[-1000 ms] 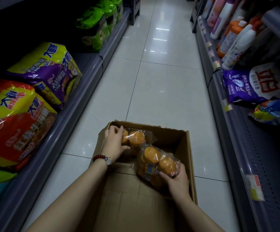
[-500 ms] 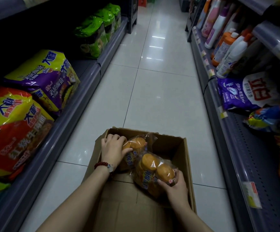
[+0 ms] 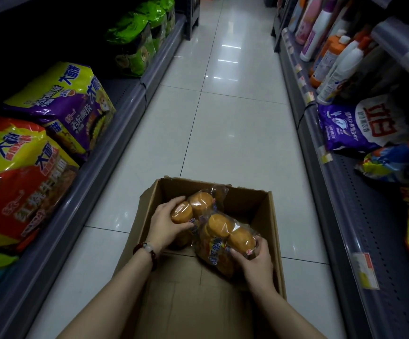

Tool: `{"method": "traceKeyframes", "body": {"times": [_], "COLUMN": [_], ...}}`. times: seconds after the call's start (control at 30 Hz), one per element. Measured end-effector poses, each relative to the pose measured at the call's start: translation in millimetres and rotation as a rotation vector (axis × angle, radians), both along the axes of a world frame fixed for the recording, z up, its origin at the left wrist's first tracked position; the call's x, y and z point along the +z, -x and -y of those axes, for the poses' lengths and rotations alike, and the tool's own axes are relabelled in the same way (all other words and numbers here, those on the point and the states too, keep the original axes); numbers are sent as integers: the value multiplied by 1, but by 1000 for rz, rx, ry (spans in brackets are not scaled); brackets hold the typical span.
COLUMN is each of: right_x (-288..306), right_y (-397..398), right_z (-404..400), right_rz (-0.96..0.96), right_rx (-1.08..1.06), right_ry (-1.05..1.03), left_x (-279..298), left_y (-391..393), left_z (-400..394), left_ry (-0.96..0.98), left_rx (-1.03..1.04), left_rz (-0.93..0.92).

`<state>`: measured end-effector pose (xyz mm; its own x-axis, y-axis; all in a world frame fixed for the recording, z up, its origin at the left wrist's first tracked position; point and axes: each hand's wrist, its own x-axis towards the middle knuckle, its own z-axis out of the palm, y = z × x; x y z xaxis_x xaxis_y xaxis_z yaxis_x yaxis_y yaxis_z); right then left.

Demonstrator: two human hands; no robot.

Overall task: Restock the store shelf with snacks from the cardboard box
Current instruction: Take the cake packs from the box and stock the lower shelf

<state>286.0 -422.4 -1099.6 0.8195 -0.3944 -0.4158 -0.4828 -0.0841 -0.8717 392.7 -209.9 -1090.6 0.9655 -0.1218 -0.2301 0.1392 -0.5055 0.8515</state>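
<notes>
Narrow store aisle, glossy white tiles, open brown cardboard box (image 3: 270, 216) on the floor. Left hand (image 3: 164, 222) and right hand (image 3: 256, 261) each clutch a clear bag of golden buns (image 3: 219, 237) inside it. Looks like the pickup step; next they need lifting to a shelf.

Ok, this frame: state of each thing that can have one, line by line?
Cardboard box: open, flaps up, on the aisle floor.
Far snack bag: sealed, in the box, gripped by the left hand.
Near snack bag: sealed, in the box, gripped by the right hand.
Left shelf: partly stocked.
Right shelf: partly stocked.
</notes>
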Motion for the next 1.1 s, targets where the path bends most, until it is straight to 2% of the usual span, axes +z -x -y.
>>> {"method": "traceKeyframes", "body": {"times": [0.1, 0.17, 0.37, 0.6, 0.8, 0.93, 1.1], "right_x": [1, 0, -2, -4, 3, 33, 117], "right_y": [-1, -1, 0, 1, -3, -6, -7], "right_z": [1, 1, 2, 1, 4, 7, 11], "right_rz": [6, 3, -9, -5, 32, 35, -21], "right_rx": [5, 4, -4, 11, 55, 59, -5], "right_ry": [-10, -7, 9, 27, -1, -54, -229], "left_x": [-1, -3, -16, -19, -22, 5, 92], "left_y": [4, 3, 5, 4, 1, 1, 9], "left_z": [-6, -5, -4, 7, 15, 8, 1], "left_ry": [365, 440, 491, 364, 427, 493, 566], "left_rx": [124, 153, 245, 98, 252, 256, 345], "left_rz": [-120, -150, -247, -286, -261, -358, -413]}}
